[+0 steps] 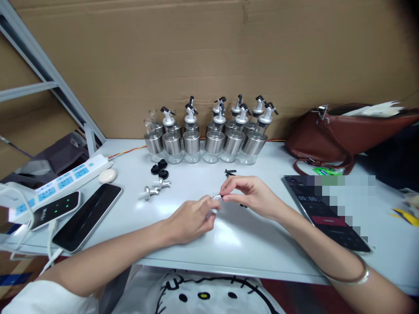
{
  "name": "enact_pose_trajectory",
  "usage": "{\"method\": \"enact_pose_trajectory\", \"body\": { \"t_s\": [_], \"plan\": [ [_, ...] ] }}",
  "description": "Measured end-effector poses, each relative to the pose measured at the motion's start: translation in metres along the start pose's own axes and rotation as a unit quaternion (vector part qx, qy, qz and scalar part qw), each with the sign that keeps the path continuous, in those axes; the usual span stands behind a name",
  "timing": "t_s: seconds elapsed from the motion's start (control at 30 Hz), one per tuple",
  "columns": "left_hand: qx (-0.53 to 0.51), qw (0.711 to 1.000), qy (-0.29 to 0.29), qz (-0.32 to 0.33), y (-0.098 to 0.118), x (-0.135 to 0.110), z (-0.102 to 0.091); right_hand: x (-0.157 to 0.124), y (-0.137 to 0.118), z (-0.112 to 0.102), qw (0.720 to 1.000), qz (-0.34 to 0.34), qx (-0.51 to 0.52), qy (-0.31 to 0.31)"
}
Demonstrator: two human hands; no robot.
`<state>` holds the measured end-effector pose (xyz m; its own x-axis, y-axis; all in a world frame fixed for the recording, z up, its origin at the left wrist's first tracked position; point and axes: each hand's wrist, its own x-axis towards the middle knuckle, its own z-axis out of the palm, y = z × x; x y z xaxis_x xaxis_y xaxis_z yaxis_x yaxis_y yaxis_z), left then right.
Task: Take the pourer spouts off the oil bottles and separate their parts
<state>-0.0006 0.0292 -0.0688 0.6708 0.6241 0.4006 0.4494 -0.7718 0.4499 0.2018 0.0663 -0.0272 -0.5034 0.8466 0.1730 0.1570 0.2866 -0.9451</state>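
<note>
My left hand (193, 220) is closed around a silver bottle pourer spout (216, 198) above the table. My right hand (253, 194) pinches a small black piece, probably a lever cap, against the spout's end; the fingers mostly hide it. Just beyond the right hand lie black lever caps (230, 172), and a bit of black shows under that hand. Two loose silver pourer spouts (160, 184) and several black rubber stoppers (159, 168) rest to the left of my hands.
Glass bottles with steel sleeves (214, 141) stand in rows at the back, most topped with pourers. On the left are a power strip (62, 183), a phone (88, 216) and a white round case (108, 175). A tablet (321, 209) and brown bag (327, 135) occupy the right.
</note>
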Motion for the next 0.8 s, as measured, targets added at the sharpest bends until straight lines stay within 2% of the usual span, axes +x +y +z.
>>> {"method": "enact_pose_trajectory", "body": {
  "t_s": [0.23,0.4,0.63,0.8],
  "plan": [
    [0.056,0.997,0.041,0.025,0.0014,0.0023,0.0004,-0.0002,-0.0016,0.0008,0.999,0.032,0.008,0.009],
    [0.106,0.990,0.073,0.061,0.0033,0.0034,-0.0022,-0.0008,-0.0057,-0.0055,0.993,0.068,0.069,-0.073],
    [0.079,0.994,0.053,0.052,0.0001,-0.0001,-0.0010,-0.0030,-0.0035,-0.0031,0.981,0.074,0.069,-0.167],
    [0.068,0.994,0.056,0.060,-0.0005,-0.0009,-0.0022,-0.0039,-0.0025,-0.0026,0.974,0.063,0.085,-0.200]
  ]
}}
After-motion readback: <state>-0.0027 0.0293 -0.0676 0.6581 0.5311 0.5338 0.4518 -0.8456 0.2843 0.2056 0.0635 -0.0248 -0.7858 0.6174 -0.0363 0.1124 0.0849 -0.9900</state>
